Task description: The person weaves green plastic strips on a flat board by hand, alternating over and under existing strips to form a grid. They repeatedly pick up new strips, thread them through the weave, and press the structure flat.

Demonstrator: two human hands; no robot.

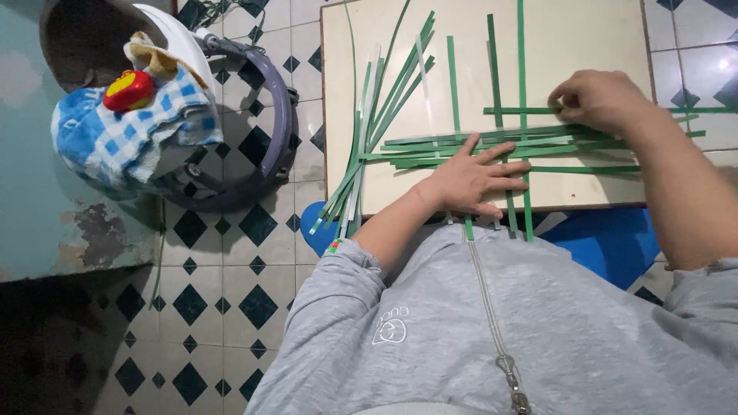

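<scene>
Long green strips (500, 146) lie crossed in a loose weave on a pale board (584, 46). My left hand (473, 178) lies flat, fingers spread, pressing the crossed strips near the board's front edge. My right hand (600, 98) pinches a horizontal green strip (523, 111) at the weave's upper right, fingers closed on it. A loose bundle of green and whitish strips (369, 131) fans out along the board's left side, its ends hanging over the front edge.
A baby walker (254, 115) with a blue checked cloth (131, 138) and a red-and-yellow toy (129, 91) stands to the left on the diamond-patterned tile floor (223, 300). A blue seat (607, 242) shows under my grey sweatshirt. A teal wall (31, 200) is at far left.
</scene>
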